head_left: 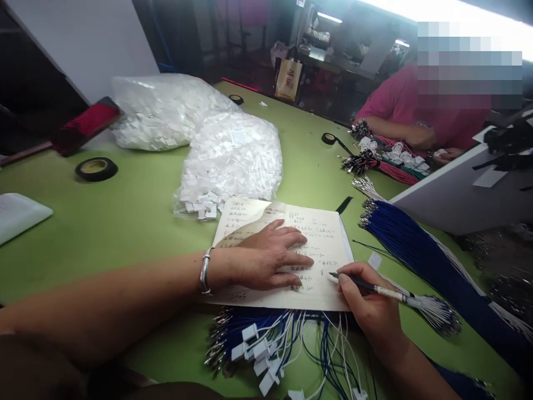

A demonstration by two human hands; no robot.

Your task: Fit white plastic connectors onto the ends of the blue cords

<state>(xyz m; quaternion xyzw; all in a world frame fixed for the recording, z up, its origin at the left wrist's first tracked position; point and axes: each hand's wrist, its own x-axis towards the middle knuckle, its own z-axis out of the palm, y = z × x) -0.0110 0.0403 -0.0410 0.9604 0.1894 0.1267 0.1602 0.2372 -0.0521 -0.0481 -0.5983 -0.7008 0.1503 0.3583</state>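
Observation:
An open notebook (250, 297) with handwriting on both pages lies in front of me, partly on top of blue and white wires (306, 339) with white plastic connectors (261, 350). My left hand (270, 255) rests flat across its pages, fingers spread, with a silver bracelet at the wrist. In my right hand (372, 308) is a pen (375, 289), pinched between thumb and fingers, its tip at the right page near some writing. The left page is curled, and my left hand covers part of the text.
Two clear bags of white connectors (233, 155) (162, 111) stand behind the notebook. Black tape rolls (96, 169) lie on the green table (141, 222). Blue wire bundles (400, 233) stretch along the right, beside a grey panel (449, 189). Across the table, a person in pink (400, 94) handles wires.

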